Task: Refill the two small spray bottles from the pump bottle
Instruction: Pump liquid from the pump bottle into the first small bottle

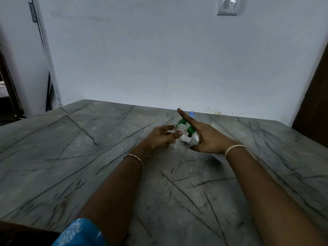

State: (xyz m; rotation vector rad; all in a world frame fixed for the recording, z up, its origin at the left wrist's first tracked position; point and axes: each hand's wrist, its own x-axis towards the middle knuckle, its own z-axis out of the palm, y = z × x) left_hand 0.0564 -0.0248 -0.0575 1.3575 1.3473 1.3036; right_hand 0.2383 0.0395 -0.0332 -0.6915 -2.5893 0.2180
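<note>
Your left hand [158,137] pinches the small clear plastic spray bottle [174,145] above the grey stone worktop [88,157]. Your right hand [205,139] grips the tilted white pump bottle [190,131], its green spout [181,122] pointing left at the small bottle's neck.

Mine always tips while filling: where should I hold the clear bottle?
Grip the clear bottle round its body, below the threaded neck, from the left, as the left hand does: the pump bottle points its green spout at the open mouth from the right, so keep that side free.
</note>
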